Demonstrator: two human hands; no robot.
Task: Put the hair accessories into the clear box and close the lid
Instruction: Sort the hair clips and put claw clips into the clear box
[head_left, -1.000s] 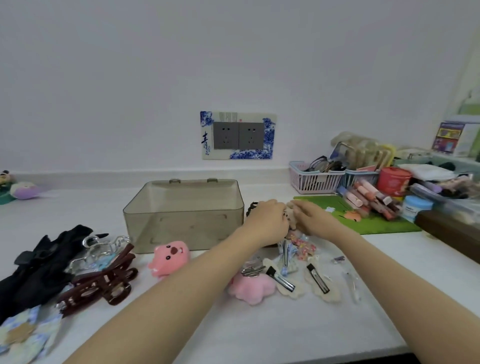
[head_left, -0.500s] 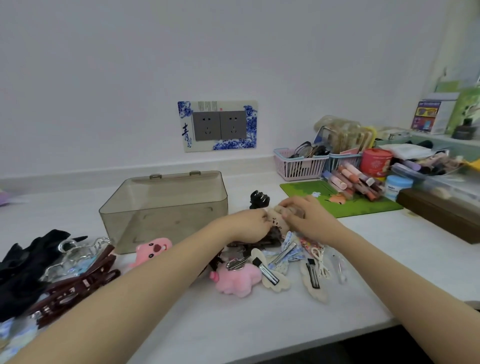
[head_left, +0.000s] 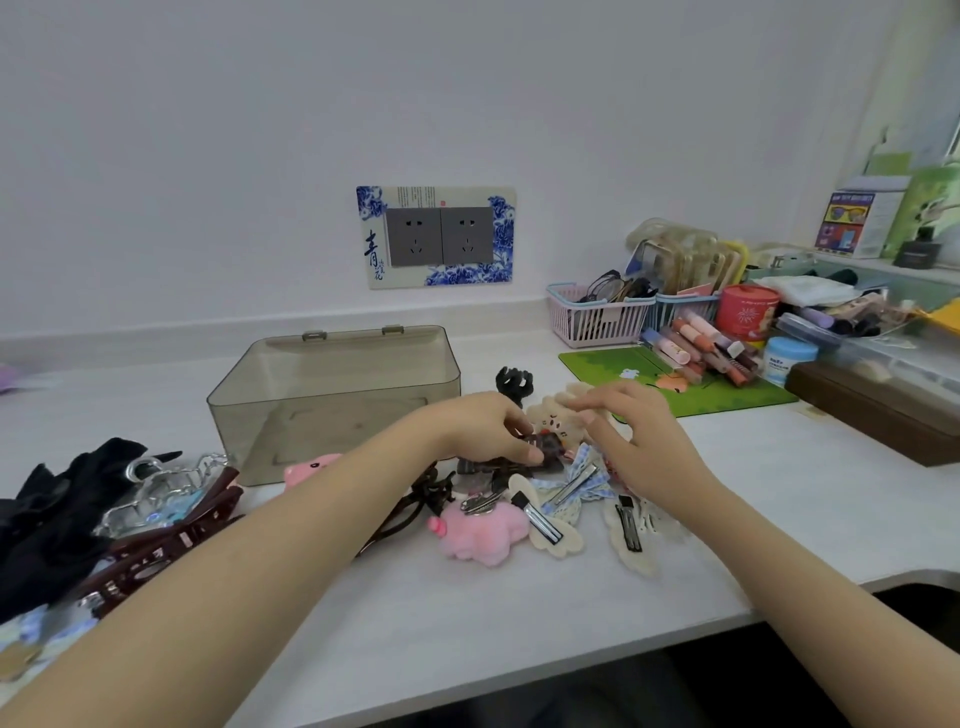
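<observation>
while both forearms reach in over the white desk (head_left: 467, 623), pink plush clip (head_left: 480, 530) and cream clips (head_left: 553, 535) lie nearest. left hand (head_left: 483, 428) pinches a dark plaid bow (head_left: 545, 449); right hand (head_left: 631, 436) fingers loose over a cream bear clip (head_left: 553, 413), grasping nothing. behind, clear box (head_left: 332, 400) lid open.

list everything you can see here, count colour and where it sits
clear box: 1, smoky clear, centre of table, looks empty
pink plush clips: 2, pink, in front of box
cream clips: about 3, cream, table centre
black claw clip: 1, black, right of box
brown claw clips: at least 1, dark brown, left
black fabric: 1 heap, far left
baskets: 2, pink and blue, back right
green mat: 1, right
left hand: pinches a dark bow clip
right hand: open, over the pile
</observation>
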